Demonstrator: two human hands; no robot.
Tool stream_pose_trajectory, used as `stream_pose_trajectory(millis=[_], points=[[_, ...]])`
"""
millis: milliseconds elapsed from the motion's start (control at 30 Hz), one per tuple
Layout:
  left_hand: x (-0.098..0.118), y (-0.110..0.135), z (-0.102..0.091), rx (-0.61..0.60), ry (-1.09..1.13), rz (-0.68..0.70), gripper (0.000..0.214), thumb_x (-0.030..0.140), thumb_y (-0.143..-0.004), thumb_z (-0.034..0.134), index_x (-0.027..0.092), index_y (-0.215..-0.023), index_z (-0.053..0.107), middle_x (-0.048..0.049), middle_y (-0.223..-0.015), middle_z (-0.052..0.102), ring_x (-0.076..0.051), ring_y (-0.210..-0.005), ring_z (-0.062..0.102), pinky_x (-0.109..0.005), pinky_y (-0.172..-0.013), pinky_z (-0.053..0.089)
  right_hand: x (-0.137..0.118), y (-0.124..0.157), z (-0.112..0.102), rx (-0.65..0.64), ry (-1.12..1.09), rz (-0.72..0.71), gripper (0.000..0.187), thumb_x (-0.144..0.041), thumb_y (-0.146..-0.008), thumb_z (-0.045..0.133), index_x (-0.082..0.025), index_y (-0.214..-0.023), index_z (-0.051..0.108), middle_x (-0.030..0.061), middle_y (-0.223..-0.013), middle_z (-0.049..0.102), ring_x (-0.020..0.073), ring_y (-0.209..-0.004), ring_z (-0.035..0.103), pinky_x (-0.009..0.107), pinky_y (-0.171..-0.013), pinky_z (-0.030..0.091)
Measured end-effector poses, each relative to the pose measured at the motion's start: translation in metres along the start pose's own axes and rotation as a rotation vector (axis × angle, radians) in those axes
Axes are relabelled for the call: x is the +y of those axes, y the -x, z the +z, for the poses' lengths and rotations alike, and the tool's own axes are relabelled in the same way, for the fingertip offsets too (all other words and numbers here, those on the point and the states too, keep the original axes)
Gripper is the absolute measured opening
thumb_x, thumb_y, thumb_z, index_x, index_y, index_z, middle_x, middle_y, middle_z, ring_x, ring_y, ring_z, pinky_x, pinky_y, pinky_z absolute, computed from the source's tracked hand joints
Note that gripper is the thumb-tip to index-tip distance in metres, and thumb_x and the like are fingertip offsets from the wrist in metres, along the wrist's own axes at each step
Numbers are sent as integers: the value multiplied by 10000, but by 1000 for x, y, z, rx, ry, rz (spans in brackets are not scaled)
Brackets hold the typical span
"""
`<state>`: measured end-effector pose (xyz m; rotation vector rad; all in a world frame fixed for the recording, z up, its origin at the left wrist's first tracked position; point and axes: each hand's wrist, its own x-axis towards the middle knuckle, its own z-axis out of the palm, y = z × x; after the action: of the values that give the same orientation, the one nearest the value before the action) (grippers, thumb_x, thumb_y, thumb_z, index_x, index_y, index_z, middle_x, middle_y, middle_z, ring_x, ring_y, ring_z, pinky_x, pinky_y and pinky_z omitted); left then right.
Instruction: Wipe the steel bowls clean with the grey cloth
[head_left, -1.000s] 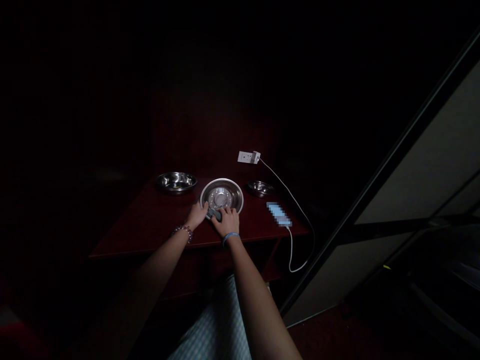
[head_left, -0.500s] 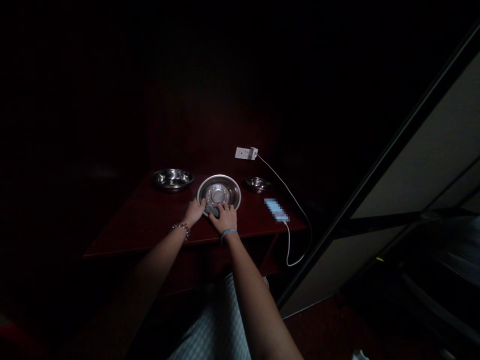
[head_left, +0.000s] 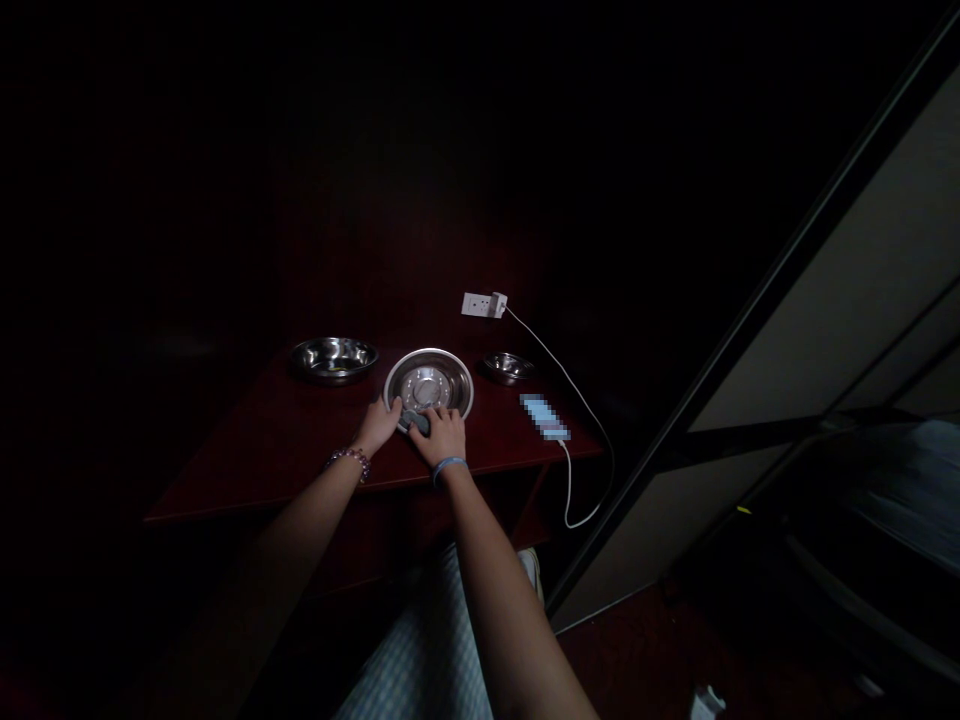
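Observation:
A round metal bowl [head_left: 427, 388] with a pale rim stands on the dark red table, its near side tipped a little toward me. My left hand [head_left: 377, 425] grips the rim at the near left, thumb on the inner side. With its fingers over a grey cloth [head_left: 415, 422], my right hand [head_left: 442, 435] presses it against the bowl's near inside edge. The cloth lies between the two hands; whether it is a rag or a sponge is hard to make out in the dim light.
A shallow metal basin [head_left: 334, 362] stands to the left, a smaller metal bowl [head_left: 508, 368] to the right. A blurred-out phone [head_left: 545, 417] lies on the table [head_left: 247, 455], its white cable [head_left: 574, 375] running to a wall socket [head_left: 478, 304]. A panel edge slants along the right.
The whole view has shifted slightly, so everything sits a little further left. Both hands keep their places at the bowl, with the grey cloth still at the near rim.

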<state>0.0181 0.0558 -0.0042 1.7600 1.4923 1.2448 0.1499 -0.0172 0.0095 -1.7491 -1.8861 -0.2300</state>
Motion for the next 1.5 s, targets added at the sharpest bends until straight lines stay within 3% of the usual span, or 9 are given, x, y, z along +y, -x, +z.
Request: stream_pose_trajectory(millis=[1200, 1500], points=[[1, -1, 1, 5, 10, 26, 357, 294, -885, 431, 109, -1128, 617, -168, -1109, 707, -244, -1061, 662, -308, -897, 492, 1, 1, 0, -11, 18, 0, 326, -452, -879, 545, -243, -1102, 659, 72, -1176, 610, 258, -1057, 467, 369, -918, 348], [0, -1, 1, 8, 0, -12, 359, 305, -887, 424, 98, -1111, 614, -190, -1101, 705, -269, -1078, 656, -338, -912, 494, 2, 1, 1, -48, 3, -99, 357, -447, -951, 447, -304, -1251, 578, 28, -1253, 597, 249, -1143, 455, 389, -961, 333]])
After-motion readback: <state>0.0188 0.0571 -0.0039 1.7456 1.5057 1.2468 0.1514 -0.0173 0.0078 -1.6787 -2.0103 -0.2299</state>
